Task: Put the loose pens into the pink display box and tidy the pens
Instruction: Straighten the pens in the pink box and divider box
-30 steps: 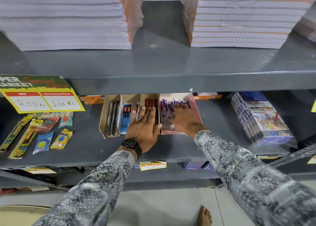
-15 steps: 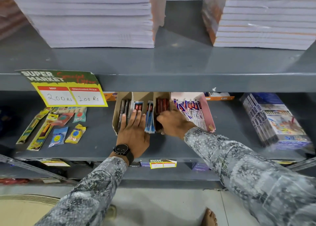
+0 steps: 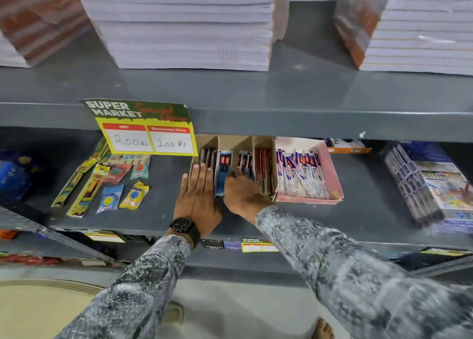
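The pink display box (image 3: 332, 171) sits on the grey shelf, filled with white-and-blue packed pens (image 3: 300, 173) lying in a row. Left of it stands a brown cardboard box (image 3: 270, 144) with compartments of dark, blue-carded and red pens (image 3: 222, 169). My left hand (image 3: 198, 197), with a black watch on the wrist, lies flat and open over the cardboard box's left front. My right hand (image 3: 242, 194) rests on the blue-carded pens in the middle compartment, fingers curled; whether it grips one is hidden.
A yellow price sign (image 3: 148, 133) hangs from the upper shelf edge. Small stationery packs (image 3: 110, 185) lie to the left, a wrapped bundle of boxes (image 3: 430, 185) to the right. Paper stacks (image 3: 184, 26) fill the upper shelf.
My right hand left the pink box and moved left onto the cardboard box's middle compartment. My left hand slid left to the box's left front. The view shifted left.
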